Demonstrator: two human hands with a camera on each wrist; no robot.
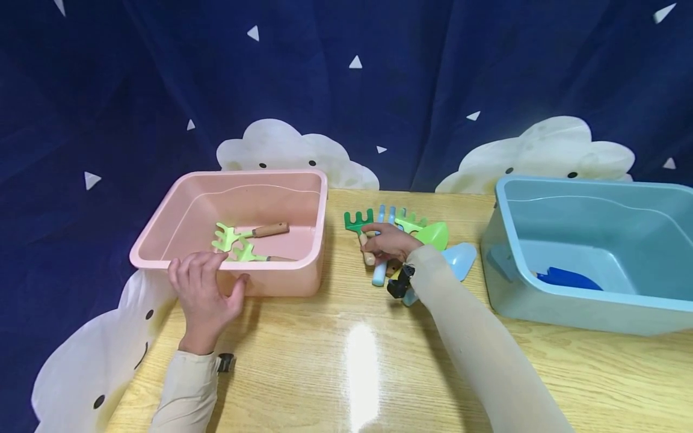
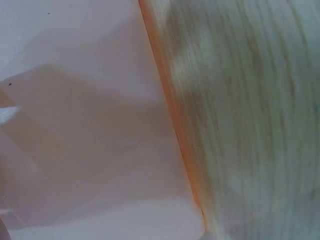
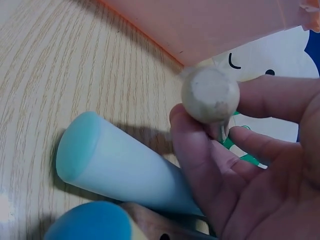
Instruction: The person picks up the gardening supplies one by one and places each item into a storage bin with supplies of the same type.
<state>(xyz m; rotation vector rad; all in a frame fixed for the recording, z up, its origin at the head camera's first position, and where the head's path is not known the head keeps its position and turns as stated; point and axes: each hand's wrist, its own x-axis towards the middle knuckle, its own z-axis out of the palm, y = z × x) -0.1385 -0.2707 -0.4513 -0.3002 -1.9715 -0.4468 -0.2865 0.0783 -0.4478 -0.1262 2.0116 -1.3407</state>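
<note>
My left hand (image 1: pixel 208 294) grips the front rim of a pink bin (image 1: pixel 281 273), fingers over the edge and thumb outside. Inside that bin lie two light green hand rakes (image 1: pixel 246 249) with wooden handles. Between the bins, my right hand (image 1: pixel 392 240) pinches the pale wooden handle (image 3: pixel 210 95) of a dark green hand rake (image 1: pixel 358 221) between thumb and fingers. Close by that hand are a tool with a pale blue handle (image 3: pixel 125 160), a light green rake (image 1: pixel 411 222), a green trowel (image 1: pixel 435 234) and a light blue trowel (image 1: pixel 461 260), partly hidden by the hand and sleeve.
A blue bin (image 1: pixel 574 307) stands on the right with a dark blue scoop-like tool (image 1: pixel 568 278) inside. Both bins stand on a wooden table (image 1: pixel 303 361). A dark blue curtain (image 1: pixel 346 90) with white clouds hangs behind.
</note>
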